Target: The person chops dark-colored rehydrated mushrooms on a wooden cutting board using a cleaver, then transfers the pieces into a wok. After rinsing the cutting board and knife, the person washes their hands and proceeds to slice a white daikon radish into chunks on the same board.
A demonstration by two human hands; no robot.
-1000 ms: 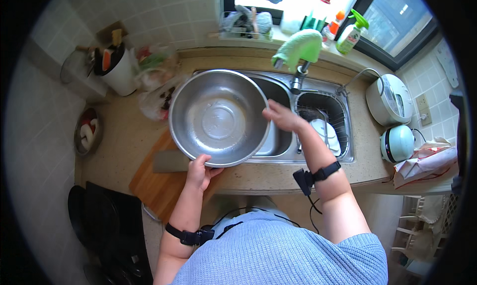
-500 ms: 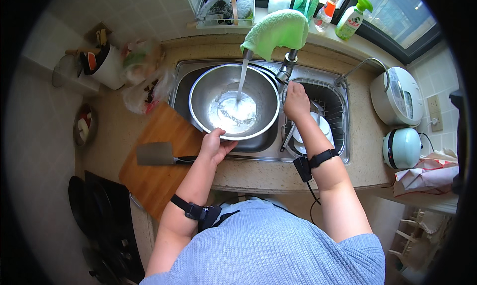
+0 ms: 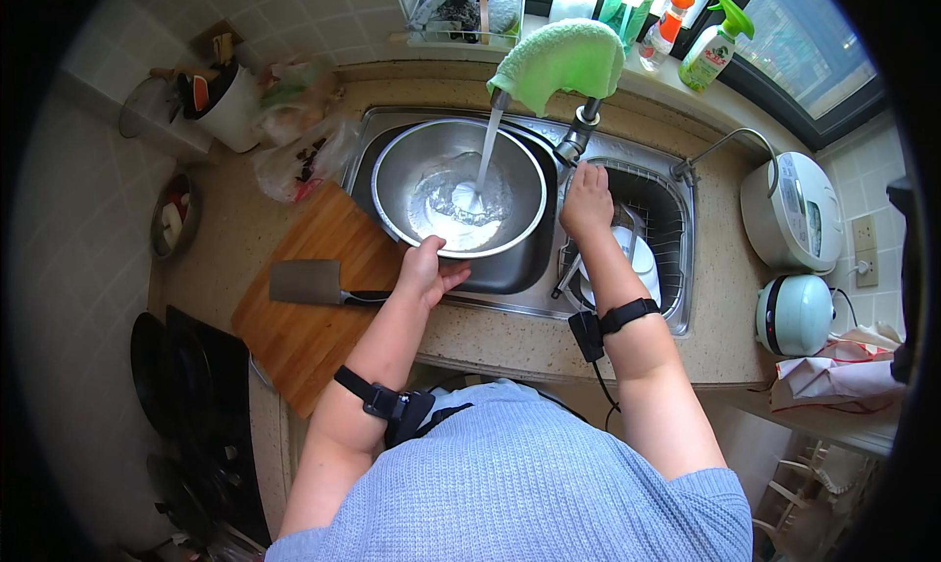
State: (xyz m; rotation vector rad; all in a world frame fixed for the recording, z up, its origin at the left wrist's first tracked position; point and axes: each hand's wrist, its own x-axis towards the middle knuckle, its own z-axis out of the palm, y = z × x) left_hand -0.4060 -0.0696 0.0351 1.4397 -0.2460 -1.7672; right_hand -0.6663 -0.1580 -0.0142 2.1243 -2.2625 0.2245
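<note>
A round stainless steel bowl [image 3: 392, 201] is over the left basin of the sink, and a stream of water [image 3: 488, 146] runs into it from the faucet [image 3: 578, 136]. Shallow, rippling water covers its bottom. My left hand [image 3: 428, 273] grips the bowl's near rim, thumb on top and fingers underneath. At the faucet's base, my right hand [image 3: 589, 204] has its fingers closed on the handle, which is mostly hidden by them. A light green cloth [image 3: 559, 57] hangs over the faucet's spout.
A cutting board [image 3: 314, 342] carries a cleaver [image 3: 306, 281] left of the sink. White dishes [image 3: 642, 258] sit in a wire rack in the right basin. A rice cooker [image 3: 792, 209] and a pale green appliance [image 3: 792, 312] stand rightward. Plastic bags [image 3: 304, 160] lie at the back left.
The view has shifted slightly. Water still runs and has spread wider across the bowl's bottom. Both hands keep their places at the bowl rim and the faucet.
</note>
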